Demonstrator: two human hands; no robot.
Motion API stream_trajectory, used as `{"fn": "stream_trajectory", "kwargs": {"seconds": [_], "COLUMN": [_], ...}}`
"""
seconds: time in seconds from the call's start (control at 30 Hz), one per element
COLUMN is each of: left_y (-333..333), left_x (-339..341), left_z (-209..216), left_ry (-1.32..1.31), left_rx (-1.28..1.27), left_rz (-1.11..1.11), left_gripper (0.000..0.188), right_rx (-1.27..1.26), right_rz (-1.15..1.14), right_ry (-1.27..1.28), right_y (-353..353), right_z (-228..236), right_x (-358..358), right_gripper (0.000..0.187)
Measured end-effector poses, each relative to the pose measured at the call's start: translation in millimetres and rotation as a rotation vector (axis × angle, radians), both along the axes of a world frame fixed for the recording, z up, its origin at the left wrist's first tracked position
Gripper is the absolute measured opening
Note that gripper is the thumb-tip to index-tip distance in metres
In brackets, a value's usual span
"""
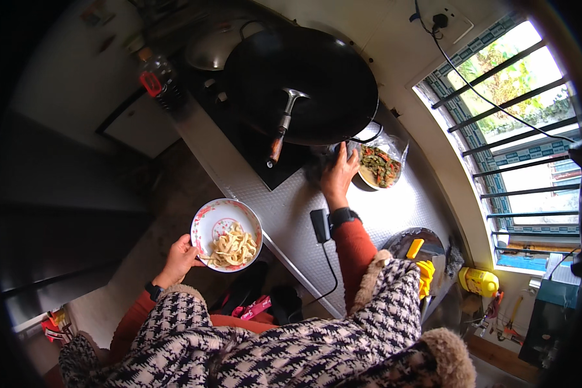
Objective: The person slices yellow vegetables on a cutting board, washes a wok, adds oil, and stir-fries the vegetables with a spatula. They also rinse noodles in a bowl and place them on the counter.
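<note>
My left hand (182,260) grips the rim of a white dish (204,223) with red flowers, holding it over the counter's front edge. Pale, soft strips of food (233,247) lie in the dish, toward its near right side. My right hand (340,173) reaches over the counter beside the wok, its fingers closed on what looks like a dark crumpled cloth (315,169); the fingertips are partly lost against it. Just right of that hand stands a bowl (371,181) of green and orange cooked food (383,167), with clear plastic film by it.
A large black wok (252,84) sits on the stove, a wood-handled spatula (281,132) lying in it, handle over the rim. A black adapter (320,226) on a cable hangs near my right wrist. Yellow-handled tools (424,275) lie at right, below a barred window (507,136).
</note>
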State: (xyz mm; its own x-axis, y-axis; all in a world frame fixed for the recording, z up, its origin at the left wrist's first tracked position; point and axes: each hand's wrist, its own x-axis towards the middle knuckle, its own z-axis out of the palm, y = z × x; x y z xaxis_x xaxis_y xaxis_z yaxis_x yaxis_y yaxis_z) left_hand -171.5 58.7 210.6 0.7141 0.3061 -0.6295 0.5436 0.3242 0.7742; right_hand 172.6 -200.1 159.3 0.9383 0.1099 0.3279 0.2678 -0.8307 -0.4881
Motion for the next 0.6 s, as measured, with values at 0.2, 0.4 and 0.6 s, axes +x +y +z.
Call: {"fn": "stream_trajectory", "kwargs": {"seconds": [0.2, 0.4, 0.6], "left_y": [4.8, 9.4, 13.7], "left_x": [-2.7, -3.1, 5.7], "left_z": [-28.8, -21.7, 19.4], "left_ry": [-0.01, -0.065, -0.133], "left_rx": [-0.02, 0.001, 0.012], "left_rz": [-0.007, -0.018, -0.043], "left_gripper": [0.026, 0.027, 0.025], "right_rx": [-0.312, -0.323, -0.331], "right_rz": [0.026, 0.272, 0.741], "right_ry": [0.3, 0.077, 0.253], "right_y": [9.0, 14.1, 29.4], "right_z": [-15.4, -33.8, -5.0], "right_x": [43.0, -5.1, -154.9], "right_gripper": [0.062, 0.044, 0.031]}}
